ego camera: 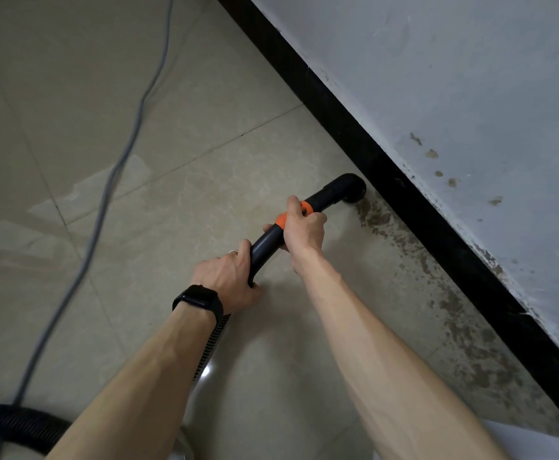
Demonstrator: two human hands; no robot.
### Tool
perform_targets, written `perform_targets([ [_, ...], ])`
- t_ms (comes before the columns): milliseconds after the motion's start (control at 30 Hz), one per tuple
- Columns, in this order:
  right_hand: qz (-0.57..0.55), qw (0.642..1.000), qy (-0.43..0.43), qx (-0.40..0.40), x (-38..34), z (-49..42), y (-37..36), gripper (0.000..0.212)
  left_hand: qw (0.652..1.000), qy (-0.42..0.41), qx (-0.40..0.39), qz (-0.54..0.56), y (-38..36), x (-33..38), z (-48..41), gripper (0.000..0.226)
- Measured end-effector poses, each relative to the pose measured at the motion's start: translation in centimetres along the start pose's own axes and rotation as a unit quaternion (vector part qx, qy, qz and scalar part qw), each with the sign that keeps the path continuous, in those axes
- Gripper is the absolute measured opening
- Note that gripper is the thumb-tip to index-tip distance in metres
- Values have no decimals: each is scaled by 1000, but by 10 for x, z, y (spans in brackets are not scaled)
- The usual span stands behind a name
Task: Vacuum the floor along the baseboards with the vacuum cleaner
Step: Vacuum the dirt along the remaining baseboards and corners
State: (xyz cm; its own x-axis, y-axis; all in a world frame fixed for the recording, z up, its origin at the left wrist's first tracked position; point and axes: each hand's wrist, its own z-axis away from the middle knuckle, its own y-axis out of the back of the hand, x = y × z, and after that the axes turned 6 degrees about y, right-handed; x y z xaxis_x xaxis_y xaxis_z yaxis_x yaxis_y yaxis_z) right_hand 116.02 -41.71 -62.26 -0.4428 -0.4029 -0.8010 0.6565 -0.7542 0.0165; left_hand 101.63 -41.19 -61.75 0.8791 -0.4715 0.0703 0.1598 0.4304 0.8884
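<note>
Head | left hand [228,277], right hand [304,227] both grip wand [264,244] | nozzle [351,190] touching baseboard [404,207]

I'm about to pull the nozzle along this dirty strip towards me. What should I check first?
1. Grip: left hand and right hand both hold the tube, the right at the orange collar: ok.
2. Nozzle at the foot of the baseboard: ok.
3. Strip ahead clean: not ok, brown dirt lines the baseboard.
4. Cord out of the path: ok, it lies far to the left.
5. Hose free of kinks: cannot tell, only partly in view.
6. Suction on: cannot tell.
</note>
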Motion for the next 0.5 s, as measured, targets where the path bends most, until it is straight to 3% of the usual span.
perform_targets([
  [233,-5,1000,7,-22,-11,-18,0,35,999,31,3,36,3,10,-8,46],
  [400,12,993,2,-116,-25,-26,-24,23,995,68,45,60,8,-1,-7,45],
  [500,24,986,-13,-167,-29,-27,-53,27,988,95,55,110,9,-14,-1,44],
])
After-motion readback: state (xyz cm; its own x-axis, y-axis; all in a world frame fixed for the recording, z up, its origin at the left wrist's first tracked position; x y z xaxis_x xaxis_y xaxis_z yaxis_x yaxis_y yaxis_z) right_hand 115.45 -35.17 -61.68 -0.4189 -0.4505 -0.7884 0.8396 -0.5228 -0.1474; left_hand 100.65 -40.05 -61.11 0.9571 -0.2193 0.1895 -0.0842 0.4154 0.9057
